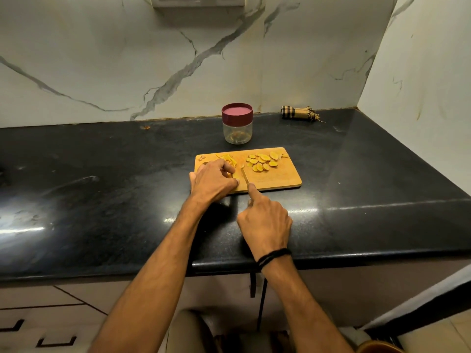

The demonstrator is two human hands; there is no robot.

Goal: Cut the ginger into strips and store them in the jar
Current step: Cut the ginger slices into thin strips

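Your left hand (214, 180) sits on the near left part of the board (277, 178), fingers curled down and pinning a ginger piece (236, 175) that is mostly hidden beneath them. Your right hand (265, 220) is clamped round the knife (244, 175), its handle hidden in the palm and the forefinger laid straight along the blade's back. The blade stands just right of the piece, close against the left fingertips; contact with the piece cannot be confirmed. Cut strips (226, 157) lie in a small heap just beyond the left knuckles, at the board's far left. Uncut slices (262, 161) are spread over the far right of the board, apart from both hands. The jar (237, 131) stands upright on the counter (127, 174) just behind the board, its lid (237, 114) on. Something yellowish shows low inside it, and what it is cannot be told. A rolled cloth (298, 113) lies against the back wall, right of the jar.
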